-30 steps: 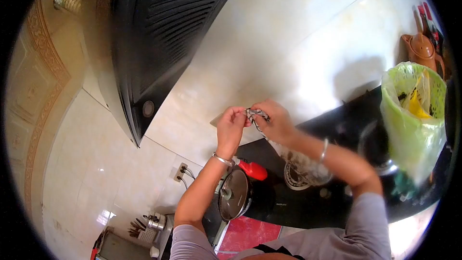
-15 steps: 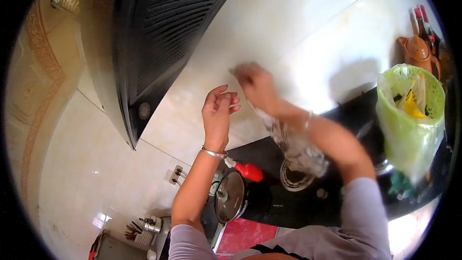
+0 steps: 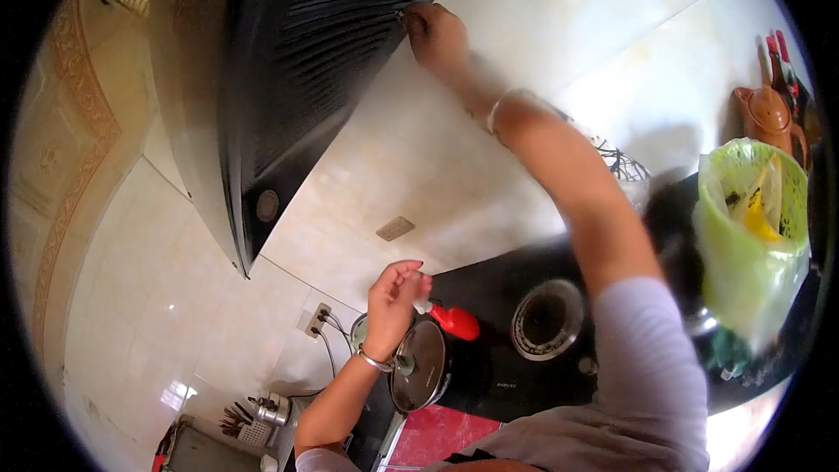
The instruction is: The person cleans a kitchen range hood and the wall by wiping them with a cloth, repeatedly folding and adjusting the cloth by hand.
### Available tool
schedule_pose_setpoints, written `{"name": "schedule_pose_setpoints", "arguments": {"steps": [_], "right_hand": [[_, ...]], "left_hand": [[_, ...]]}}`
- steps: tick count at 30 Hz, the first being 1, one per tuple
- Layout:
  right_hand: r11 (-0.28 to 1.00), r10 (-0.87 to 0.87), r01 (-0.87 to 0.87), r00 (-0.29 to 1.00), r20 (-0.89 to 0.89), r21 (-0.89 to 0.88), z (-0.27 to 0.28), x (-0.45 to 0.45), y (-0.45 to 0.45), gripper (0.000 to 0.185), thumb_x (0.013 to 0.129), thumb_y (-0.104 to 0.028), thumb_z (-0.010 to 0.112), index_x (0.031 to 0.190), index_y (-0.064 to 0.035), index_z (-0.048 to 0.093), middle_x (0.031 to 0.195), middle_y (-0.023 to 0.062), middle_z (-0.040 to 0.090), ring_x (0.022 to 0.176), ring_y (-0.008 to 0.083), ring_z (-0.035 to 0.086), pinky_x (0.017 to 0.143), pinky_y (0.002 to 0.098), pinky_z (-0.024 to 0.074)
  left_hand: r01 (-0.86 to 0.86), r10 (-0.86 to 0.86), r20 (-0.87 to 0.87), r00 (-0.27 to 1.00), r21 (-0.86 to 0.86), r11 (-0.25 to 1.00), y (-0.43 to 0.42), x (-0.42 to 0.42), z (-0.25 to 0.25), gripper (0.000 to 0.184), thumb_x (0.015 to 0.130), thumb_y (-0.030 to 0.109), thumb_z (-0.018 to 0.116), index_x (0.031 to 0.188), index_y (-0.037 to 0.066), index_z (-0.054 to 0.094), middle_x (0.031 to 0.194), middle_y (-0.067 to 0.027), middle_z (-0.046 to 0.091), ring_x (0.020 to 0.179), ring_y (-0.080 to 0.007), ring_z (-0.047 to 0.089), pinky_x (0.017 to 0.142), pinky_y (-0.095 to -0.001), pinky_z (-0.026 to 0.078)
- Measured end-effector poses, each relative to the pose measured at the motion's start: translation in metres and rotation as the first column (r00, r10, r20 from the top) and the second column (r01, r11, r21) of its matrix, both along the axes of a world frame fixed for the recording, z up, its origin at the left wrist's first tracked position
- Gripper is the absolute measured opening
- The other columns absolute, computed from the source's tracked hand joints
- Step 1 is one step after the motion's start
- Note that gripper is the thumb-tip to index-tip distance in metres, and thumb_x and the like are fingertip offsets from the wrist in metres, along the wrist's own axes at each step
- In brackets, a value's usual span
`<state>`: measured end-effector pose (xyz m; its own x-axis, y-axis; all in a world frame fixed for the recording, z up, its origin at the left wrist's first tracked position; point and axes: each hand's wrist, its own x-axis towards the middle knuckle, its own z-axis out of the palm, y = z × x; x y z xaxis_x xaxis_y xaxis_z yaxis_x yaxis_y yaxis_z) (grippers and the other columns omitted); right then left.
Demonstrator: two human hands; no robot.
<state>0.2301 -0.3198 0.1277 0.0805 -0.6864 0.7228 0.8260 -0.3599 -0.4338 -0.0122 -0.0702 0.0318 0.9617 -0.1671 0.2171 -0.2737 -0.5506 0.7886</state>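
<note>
My right hand (image 3: 435,35) is raised beside the dark slatted range hood (image 3: 336,52), its fingers closed on a pinched end of patterned plastic sheet. More of the thin black-and-white patterned sheet (image 3: 619,160) shows behind my right forearm; the stretch between is hidden. Lower down, my left hand (image 3: 395,299) has loosely curled fingers, slightly apart, with nothing seen in them. It is above a lidded pan (image 3: 420,365) and next to a red bottle (image 3: 456,322).
A round burner (image 3: 548,320) sits on the black stove top (image 3: 481,367). At the right stand a green bin with a plastic liner (image 3: 752,271), a brown teapot (image 3: 767,114) and bottles. A wall socket (image 3: 318,319) with plugs and a second socket plate (image 3: 395,228) are on the tiled wall.
My right hand has moved up to the hood, and the patterned sheet has shifted up and right, off the burner. My left hand has come away from my right hand and dropped lower.
</note>
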Motion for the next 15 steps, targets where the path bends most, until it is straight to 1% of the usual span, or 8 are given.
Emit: {"name": "schedule_pose_setpoints", "arguments": {"steps": [3,6,9,12,15], "right_hand": [[0.997,-0.054,0.05,0.997,-0.058,-0.065,0.008,0.007,-0.001,0.01,0.074,-0.014,0.059,0.079,-0.0055,0.062,0.081,0.0173,0.06,0.075,0.0367,0.058,0.065,0.0441,0.0476],[0.991,-0.088,0.074,0.988,-0.129,-0.11,0.013,0.014,-0.002,0.016,0.073,-0.015,0.061,0.083,-0.0037,0.058,0.081,0.0192,0.061,0.077,0.0374,0.058,0.067,0.0451,0.048],[0.998,0.06,-0.056,0.962,-0.265,0.022,0.02,0.007,-0.002,0.024,0.073,-0.016,0.063,0.087,-0.0015,0.051,0.081,0.0213,0.061,0.079,0.0397,0.058,0.068,0.0461,0.0477],[0.995,0.061,-0.043,0.975,-0.215,0.09,0.024,0.01,-0.003,0.017,0.076,-0.013,0.058,0.086,-0.0039,0.048,0.077,0.0204,0.06,0.073,0.0417,0.057,0.062,0.0475,0.0457],[0.985,0.083,-0.062,0.989,-0.123,0.164,0.024,0.02,0.004,0.015,0.077,-0.013,0.057,0.086,-0.0041,0.049,0.075,0.0216,0.06,0.073,0.0421,0.057,0.062,0.0467,0.0454]], "left_hand": [[-0.017,0.017,-0.012,1.0,-0.006,1.0,0.011,-0.006,-0.003,0.019,0.092,0.009,0.046,0.106,-0.002,0.051,0.086,-0.0086,0.061,0.077,-0.0132,0.059,0.069,-0.0261,0.05],[-0.033,0.033,-0.014,0.999,-0.001,0.999,0.018,-0.012,-0.006,0.019,0.092,0.009,0.046,0.106,-0.002,0.051,0.086,-0.0087,0.062,0.076,-0.0131,0.059,0.069,-0.0261,0.05],[-0.037,0.037,-0.006,0.999,0.005,0.999,0.023,-0.016,-0.009,0.019,0.091,0.008,0.046,0.106,-0.002,0.051,0.086,-0.0085,0.062,0.076,-0.0131,0.059,0.069,-0.0261,0.05],[-0.031,0.031,0.004,1.0,-0.008,0.999,0.025,-0.02,-0.011,0.019,0.091,0.008,0.047,0.106,-0.002,0.052,0.086,-0.008,0.061,0.076,-0.0129,0.059,0.069,-0.0261,0.05],[-0.038,0.038,0.008,0.999,-0.018,0.999,0.027,-0.024,-0.013,0.019,0.091,0.008,0.048,0.106,-0.002,0.052,0.085,-0.0073,0.061,0.076,-0.0126,0.059,0.069,-0.0259,0.05]]}}
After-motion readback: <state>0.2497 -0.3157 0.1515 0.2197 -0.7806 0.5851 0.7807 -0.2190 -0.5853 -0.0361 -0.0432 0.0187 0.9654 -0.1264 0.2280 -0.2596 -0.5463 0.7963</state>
